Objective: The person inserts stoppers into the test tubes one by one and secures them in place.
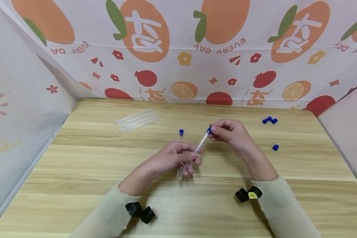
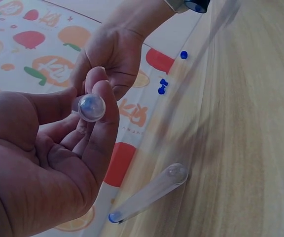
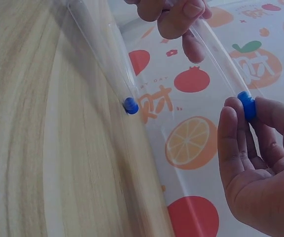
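Note:
My left hand (image 1: 178, 155) pinches a clear test tube (image 1: 200, 144) between thumb and fingers, tilted with its rounded end toward me. At the tube's upper end, my right hand (image 1: 233, 135) pinches a blue cap (image 3: 248, 106) between thumb and fingertips. In the right wrist view the cap sits at the tube's mouth; how deep it is seated I cannot tell. Behind the left hand, a second test tube (image 2: 152, 190) with a blue cap (image 1: 181, 132) lies on the table, partly hidden by that hand in the head view.
Several clear tubes without caps (image 1: 138, 120) lie side by side at the back left of the wooden table (image 1: 77, 172). On the right lie a small cluster of blue caps (image 1: 269, 120) and a single blue cap (image 1: 275, 147). A fruit-printed cloth (image 1: 172, 72) hangs behind the table.

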A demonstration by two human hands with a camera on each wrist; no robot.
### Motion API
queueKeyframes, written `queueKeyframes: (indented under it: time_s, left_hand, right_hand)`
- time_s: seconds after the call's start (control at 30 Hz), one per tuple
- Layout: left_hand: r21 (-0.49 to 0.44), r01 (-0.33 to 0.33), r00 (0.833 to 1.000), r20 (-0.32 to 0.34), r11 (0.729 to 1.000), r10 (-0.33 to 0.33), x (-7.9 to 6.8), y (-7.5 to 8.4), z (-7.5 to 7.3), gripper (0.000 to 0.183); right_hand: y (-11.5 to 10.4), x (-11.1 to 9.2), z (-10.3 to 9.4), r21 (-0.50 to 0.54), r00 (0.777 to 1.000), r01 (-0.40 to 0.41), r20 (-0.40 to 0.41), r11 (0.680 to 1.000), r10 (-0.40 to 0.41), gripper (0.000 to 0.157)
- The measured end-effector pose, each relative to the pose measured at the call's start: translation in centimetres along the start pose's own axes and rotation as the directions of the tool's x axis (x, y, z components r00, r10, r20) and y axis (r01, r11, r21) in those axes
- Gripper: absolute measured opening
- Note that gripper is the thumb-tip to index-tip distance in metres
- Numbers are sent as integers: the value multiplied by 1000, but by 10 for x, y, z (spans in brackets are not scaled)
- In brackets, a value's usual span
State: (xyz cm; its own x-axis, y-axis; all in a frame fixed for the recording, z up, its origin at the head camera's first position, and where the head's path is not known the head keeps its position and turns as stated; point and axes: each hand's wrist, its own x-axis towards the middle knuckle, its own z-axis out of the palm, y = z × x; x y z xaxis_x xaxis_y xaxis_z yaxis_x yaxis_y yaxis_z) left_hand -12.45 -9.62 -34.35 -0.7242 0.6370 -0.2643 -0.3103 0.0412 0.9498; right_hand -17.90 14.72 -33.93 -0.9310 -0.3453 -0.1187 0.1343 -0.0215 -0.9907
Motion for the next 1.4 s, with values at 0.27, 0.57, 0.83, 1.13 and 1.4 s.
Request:
queueKeyframes:
  time_s: [0.27, 0.57, 0.83, 1.13, 1.4]
  left_hand:
    - [16, -13, 1000, -2, 1000, 13, -1, 1, 0, 35]
    - [6, -19, 1000, 13, 1000, 19, -2, 0, 0, 34]
    - [7, -9, 1000, 11, 1000, 9, -2, 0, 1, 33]
    - [17, -15, 1000, -12, 1000, 15, -3, 1, 4, 33]
    - [-21, -10, 997, -73, 1000, 9, -1, 2, 11, 32]
  right_hand:
    - [1, 0, -1, -13, 1000, 10, 7, 1000, -10, 7]
    - [3, -1, -4, -56, 998, 31, 50, 998, -28, 8]
    - [2, -2, -5, -125, 996, 52, 84, 991, -41, 12]
    - [3, -1, -2, -109, 995, 55, 85, 992, -46, 12]
    - [1, -3, 5, -36, 997, 80, 21, 996, -79, 7]
